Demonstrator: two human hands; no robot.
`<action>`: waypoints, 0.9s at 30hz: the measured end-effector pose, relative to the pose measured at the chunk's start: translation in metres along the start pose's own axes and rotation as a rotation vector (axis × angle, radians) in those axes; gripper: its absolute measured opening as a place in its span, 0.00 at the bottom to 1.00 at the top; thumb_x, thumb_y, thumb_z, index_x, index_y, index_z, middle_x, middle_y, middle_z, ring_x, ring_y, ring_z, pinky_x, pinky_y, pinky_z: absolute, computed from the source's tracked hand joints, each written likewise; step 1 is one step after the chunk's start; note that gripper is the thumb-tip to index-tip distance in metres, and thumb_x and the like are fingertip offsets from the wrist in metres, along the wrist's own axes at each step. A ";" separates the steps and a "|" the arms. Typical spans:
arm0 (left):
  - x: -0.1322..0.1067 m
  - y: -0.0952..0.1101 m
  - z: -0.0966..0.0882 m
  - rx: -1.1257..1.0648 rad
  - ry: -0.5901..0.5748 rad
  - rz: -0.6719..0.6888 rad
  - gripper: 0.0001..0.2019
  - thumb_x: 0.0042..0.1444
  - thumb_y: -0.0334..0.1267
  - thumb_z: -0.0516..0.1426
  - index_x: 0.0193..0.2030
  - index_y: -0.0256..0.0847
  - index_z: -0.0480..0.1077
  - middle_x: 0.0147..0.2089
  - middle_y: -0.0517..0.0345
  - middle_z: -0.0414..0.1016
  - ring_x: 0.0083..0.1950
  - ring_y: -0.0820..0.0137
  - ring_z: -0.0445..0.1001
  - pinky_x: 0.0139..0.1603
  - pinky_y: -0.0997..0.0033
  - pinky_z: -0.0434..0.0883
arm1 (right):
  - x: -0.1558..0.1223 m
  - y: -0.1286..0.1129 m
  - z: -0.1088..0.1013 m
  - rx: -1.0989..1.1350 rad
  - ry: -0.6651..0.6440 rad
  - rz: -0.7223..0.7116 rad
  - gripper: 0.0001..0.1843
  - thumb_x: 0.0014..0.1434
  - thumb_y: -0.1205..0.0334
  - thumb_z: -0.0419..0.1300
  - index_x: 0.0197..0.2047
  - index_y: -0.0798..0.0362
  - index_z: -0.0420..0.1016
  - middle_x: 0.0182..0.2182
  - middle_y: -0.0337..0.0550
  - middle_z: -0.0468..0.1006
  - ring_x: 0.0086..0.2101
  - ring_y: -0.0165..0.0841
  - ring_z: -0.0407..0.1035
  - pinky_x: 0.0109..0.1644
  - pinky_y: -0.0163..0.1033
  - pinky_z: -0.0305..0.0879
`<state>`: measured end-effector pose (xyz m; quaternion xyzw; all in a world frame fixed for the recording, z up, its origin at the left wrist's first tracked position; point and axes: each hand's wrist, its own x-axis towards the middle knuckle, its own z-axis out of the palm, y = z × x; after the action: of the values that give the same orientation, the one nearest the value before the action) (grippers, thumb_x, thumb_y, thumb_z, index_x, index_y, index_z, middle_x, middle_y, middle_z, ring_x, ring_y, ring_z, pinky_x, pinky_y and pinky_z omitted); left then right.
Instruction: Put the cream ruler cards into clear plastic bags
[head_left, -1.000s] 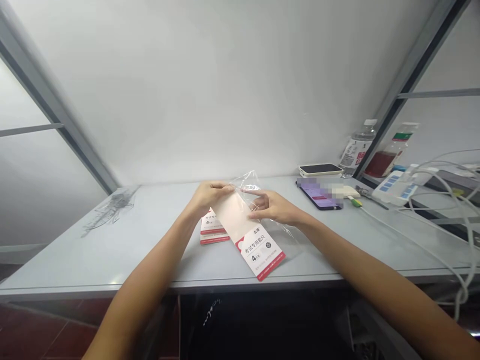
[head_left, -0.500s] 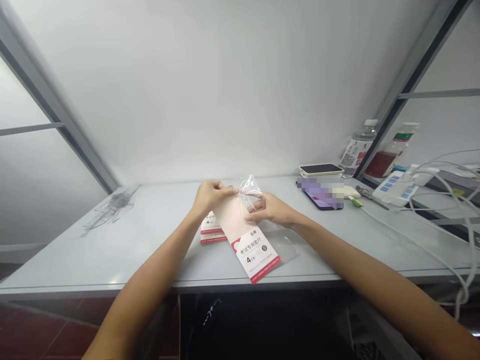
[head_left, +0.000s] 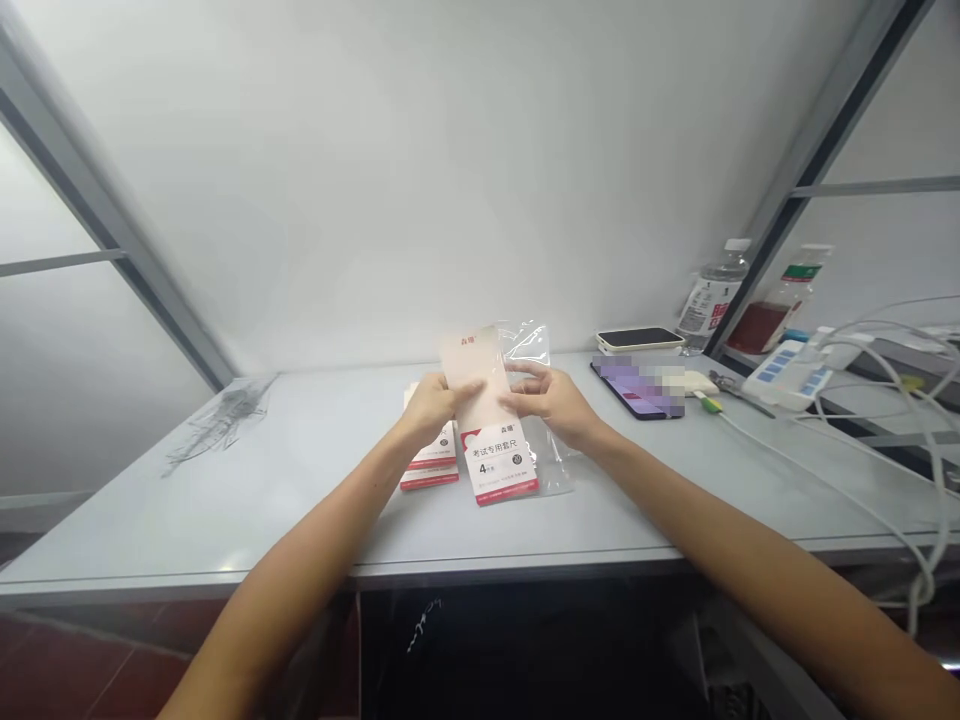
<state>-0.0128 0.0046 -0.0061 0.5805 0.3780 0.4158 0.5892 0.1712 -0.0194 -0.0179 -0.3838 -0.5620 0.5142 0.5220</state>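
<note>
My left hand (head_left: 431, 408) pinches the left edge of a long pale card (head_left: 487, 415) with a red and white printed label at its lower end. The card stands nearly upright over the table's middle. My right hand (head_left: 553, 402) grips a clear plastic sleeve (head_left: 534, 350) just right of the card, with its fingers also touching the card's right edge. The sleeve lies partly behind the card and hangs down to the table. A small stack of the same cards (head_left: 429, 467) lies flat under my left hand.
A grey table (head_left: 225, 500) fills the view, against a white wall. At the right stand two phones (head_left: 639, 388), two bottles (head_left: 709, 295), a white power strip (head_left: 787, 372) and white cables (head_left: 877, 500). A heap of clear plastic (head_left: 217, 418) lies at the left.
The card has swung from lying slanted on the table to nearly upright and has moved away from me. Both hands have slid down to its middle, and the sleeve has risen beside it.
</note>
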 end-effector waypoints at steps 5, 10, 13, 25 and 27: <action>0.001 -0.007 0.007 0.051 0.118 0.061 0.19 0.39 0.46 0.65 0.33 0.32 0.74 0.35 0.48 0.77 0.34 0.63 0.74 0.34 0.65 0.70 | 0.000 0.001 0.005 0.031 -0.118 0.019 0.27 0.43 0.57 0.68 0.48 0.52 0.69 0.32 0.43 0.78 0.32 0.36 0.73 0.35 0.40 0.69; -0.001 -0.005 0.011 0.026 0.115 0.080 0.19 0.42 0.44 0.63 0.39 0.33 0.71 0.40 0.46 0.76 0.37 0.62 0.75 0.36 0.63 0.71 | 0.003 0.005 0.005 0.063 -0.036 0.023 0.27 0.42 0.59 0.69 0.47 0.54 0.70 0.28 0.41 0.78 0.30 0.33 0.72 0.34 0.39 0.70; 0.000 -0.005 0.009 0.050 0.117 0.104 0.20 0.43 0.43 0.63 0.42 0.33 0.70 0.42 0.45 0.76 0.38 0.61 0.75 0.37 0.62 0.72 | 0.003 0.006 0.005 0.077 0.039 0.033 0.29 0.42 0.59 0.69 0.48 0.56 0.69 0.28 0.42 0.78 0.30 0.33 0.72 0.35 0.40 0.71; 0.000 -0.002 0.003 0.441 0.194 0.141 0.17 0.49 0.47 0.57 0.40 0.35 0.69 0.37 0.49 0.76 0.32 0.65 0.73 0.25 0.72 0.67 | 0.003 0.012 0.009 0.049 0.201 -0.104 0.37 0.42 0.55 0.67 0.56 0.53 0.65 0.25 0.36 0.76 0.25 0.29 0.69 0.34 0.39 0.70; -0.002 0.000 0.003 0.563 0.259 0.171 0.17 0.51 0.49 0.55 0.40 0.36 0.68 0.37 0.50 0.75 0.31 0.67 0.72 0.24 0.73 0.66 | 0.004 0.013 0.007 0.060 0.223 -0.113 0.38 0.42 0.54 0.67 0.57 0.53 0.64 0.24 0.36 0.76 0.25 0.29 0.69 0.34 0.40 0.71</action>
<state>-0.0110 0.0016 -0.0060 0.6929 0.4997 0.4133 0.3153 0.1617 -0.0141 -0.0295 -0.3906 -0.5056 0.4546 0.6206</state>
